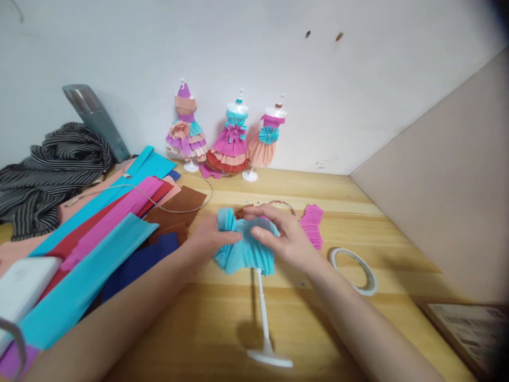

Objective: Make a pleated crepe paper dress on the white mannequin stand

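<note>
A strip of turquoise crepe paper (254,249) wraps round a small white mannequin on a stand (263,318), which leans with its base toward me. My left hand (212,236) grips the gathered paper at the left side, thumb in front and fingers hidden behind. Over the right part of the same paper is my right hand (288,236), thumb and forefinger apart; whether its fingertips touch cannot be made out. Just beyond the right hand lies a pleated magenta paper piece (312,225). A roll of white tape (353,271) lies farther right.
Three dressed mini mannequins (228,140) stand against the wall. Coloured crepe sheets (107,233) cover the left side, along with a striped cloth (59,164), a white box-like object (24,286) and a thin cord (175,210). A framed item (469,334) sits at lower right.
</note>
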A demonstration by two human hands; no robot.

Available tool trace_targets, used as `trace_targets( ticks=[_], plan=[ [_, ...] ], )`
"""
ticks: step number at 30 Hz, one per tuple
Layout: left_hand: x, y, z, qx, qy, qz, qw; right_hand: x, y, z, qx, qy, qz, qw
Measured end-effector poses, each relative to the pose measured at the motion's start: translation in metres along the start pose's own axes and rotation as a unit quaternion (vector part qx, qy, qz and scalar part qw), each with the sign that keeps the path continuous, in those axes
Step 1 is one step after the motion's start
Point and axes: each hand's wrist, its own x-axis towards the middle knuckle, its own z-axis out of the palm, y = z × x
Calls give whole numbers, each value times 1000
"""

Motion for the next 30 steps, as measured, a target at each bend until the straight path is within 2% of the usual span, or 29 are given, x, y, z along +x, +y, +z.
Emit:
trace_targets(
  ticks=[4, 7, 9, 13, 17, 19, 22, 23, 25, 30],
  plan=[
    [-3, 2, 4, 86, -42, 9, 995, -2, -6, 5, -1, -8, -6, 1000],
    [-6, 5, 6, 80, -91, -14, 992, -3, -5, 6, 66, 3, 39, 997],
    [-7, 7, 5, 69, -88, -29, 993, -2, -4, 5, 114, 15, 78, 990],
    [-7, 8, 4, 29, -8, -22, 999, 2, -4, -1, 135, 52, 115, 983],
    [-5, 9, 4, 10, 29, -1, 1000, 3, -5, -6, 97, 78, 106, 987],
    [-3, 10, 0, 78, 101, 52, 990, 2, -4, -7, 89, 81, 72, 990],
    [0, 13, -11, 228, 215, 164, 935, -1, -2, -7, 78, 88, 30, 993],
    [0, 15, -14, 268, 223, 192, 917, -2, -1, -6, 69, 90, 24, 993],
    [-1, 18, -19, 311, 217, 211, 901, -4, 1, -6, 47, 97, 16, 994],
    [-4, 24, -16, 343, 193, 187, 900, -6, -2, -5, 20, 93, 25, 995]
  ],
)
